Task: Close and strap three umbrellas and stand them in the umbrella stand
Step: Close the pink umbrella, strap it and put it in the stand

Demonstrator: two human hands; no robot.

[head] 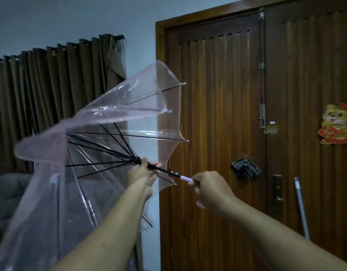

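A clear umbrella with pink trim and black ribs is held out in front of me, its canopy partly folded and pointing up and to the left. My left hand grips the black shaft just below the runner where the ribs meet. My right hand is curled round the pink handle at the shaft's near end. No umbrella stand is in view.
A brown wooden door fills the right half, with a small dark folded umbrella hanging on it. A grey pole leans at the door's right side. Brown curtains cover the left wall, with grey bedding below.
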